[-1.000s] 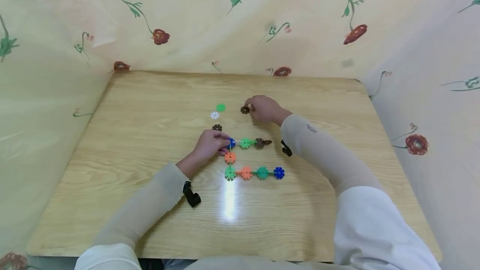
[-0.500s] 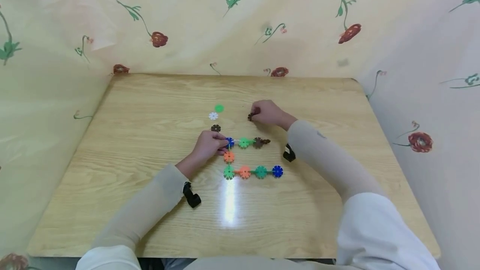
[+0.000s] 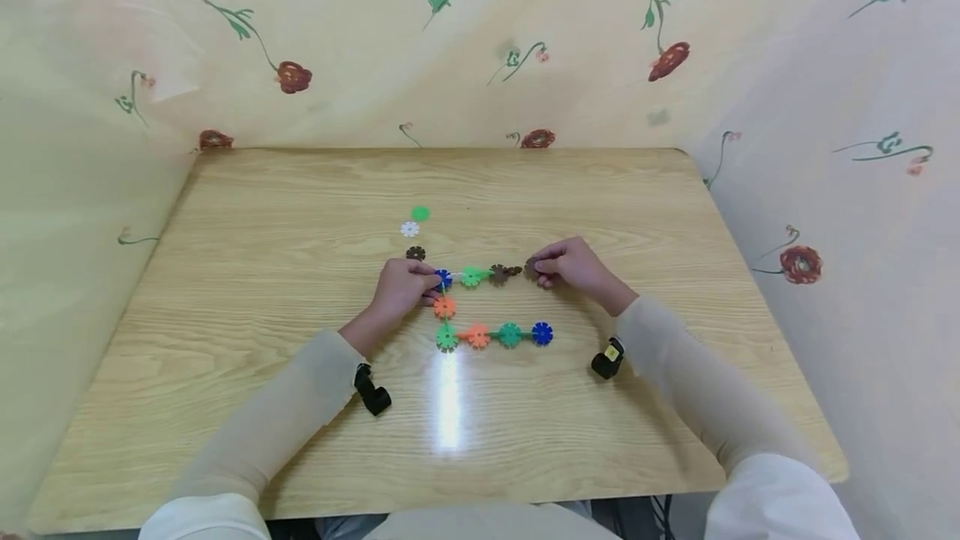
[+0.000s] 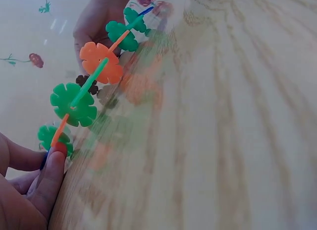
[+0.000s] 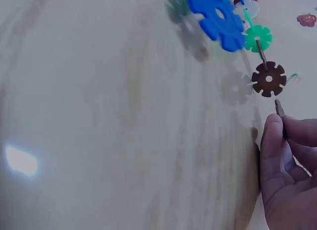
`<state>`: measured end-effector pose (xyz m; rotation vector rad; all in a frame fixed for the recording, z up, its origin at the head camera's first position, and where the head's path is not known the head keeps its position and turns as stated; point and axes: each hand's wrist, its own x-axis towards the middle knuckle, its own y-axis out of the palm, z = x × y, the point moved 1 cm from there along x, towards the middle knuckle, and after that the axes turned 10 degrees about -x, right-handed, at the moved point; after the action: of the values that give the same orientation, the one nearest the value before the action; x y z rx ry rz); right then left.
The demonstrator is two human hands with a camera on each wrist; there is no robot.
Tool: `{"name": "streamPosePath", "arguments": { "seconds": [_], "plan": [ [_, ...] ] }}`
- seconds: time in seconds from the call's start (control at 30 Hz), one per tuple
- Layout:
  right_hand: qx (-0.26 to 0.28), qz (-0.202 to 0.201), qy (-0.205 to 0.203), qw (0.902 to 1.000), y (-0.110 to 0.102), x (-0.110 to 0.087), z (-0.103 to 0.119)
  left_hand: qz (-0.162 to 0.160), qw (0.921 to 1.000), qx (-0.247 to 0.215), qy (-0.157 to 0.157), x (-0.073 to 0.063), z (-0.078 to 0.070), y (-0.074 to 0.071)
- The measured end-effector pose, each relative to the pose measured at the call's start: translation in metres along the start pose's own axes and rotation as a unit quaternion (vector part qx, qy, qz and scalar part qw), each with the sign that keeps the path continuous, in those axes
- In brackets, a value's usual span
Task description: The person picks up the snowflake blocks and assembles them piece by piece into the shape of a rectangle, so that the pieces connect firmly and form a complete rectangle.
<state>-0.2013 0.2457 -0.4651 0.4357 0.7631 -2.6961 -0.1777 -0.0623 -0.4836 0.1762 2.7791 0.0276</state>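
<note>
Slotted plastic flower discs are joined into a branching chain on the table. Its near row has a green disc (image 3: 447, 337), an orange disc (image 3: 478, 335), a teal disc (image 3: 510, 335) and a blue disc (image 3: 542, 333). My left hand (image 3: 401, 286) pinches the blue corner disc (image 3: 444, 278) where the far row starts. That row runs right through a light green disc (image 3: 471, 277) to a brown disc (image 3: 498, 275). Between thumb and fingers, my right hand (image 3: 576, 267) holds another brown disc (image 3: 532, 268), just off that row's right end. In the right wrist view, the held disc (image 5: 280, 111) appears edge-on.
Beyond my left hand lie a loose brown disc (image 3: 416, 253), a white disc (image 3: 409, 228) and a bright green disc (image 3: 420, 213). The wooden table (image 3: 285, 198) meets a flower-patterned curtain (image 3: 360, 48) at its back and sides.
My right hand has come from the far side toward me and to the right, carrying the brown disc to the far row's end. My left hand stays at the blue corner disc.
</note>
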Motion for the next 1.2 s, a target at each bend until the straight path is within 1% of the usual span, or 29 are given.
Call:
{"name": "streamPosePath", "arguments": {
  "seconds": [0.23,0.43,0.53,0.67,0.93,1.2],
  "plan": [
    [0.003,-0.012,0.002,0.9999,0.004,-0.002,0.001,-0.008,1.0000,0.000,-0.002,0.001,0.000,0.000],
    [0.009,-0.009,0.015,0.9998,0.008,-0.003,0.000,-0.003,0.9999,0.000,-0.013,0.000,0.001,0.001],
    [0.012,-0.008,0.011,0.9998,0.009,-0.003,0.000,-0.008,0.9999,0.000,-0.011,-0.001,0.000,0.002],
    [0.028,-0.014,0.008,0.9995,0.011,-0.003,0.002,-0.019,0.9997,-0.005,-0.012,-0.001,-0.003,0.003],
    [0.061,-0.028,0.030,0.9973,0.014,-0.003,0.002,-0.034,0.9988,-0.017,-0.032,-0.002,-0.007,0.006],
    [0.098,-0.050,0.032,0.9934,0.019,-0.002,0.002,-0.046,0.9984,-0.013,-0.030,-0.001,-0.006,0.008]
  ]
}}
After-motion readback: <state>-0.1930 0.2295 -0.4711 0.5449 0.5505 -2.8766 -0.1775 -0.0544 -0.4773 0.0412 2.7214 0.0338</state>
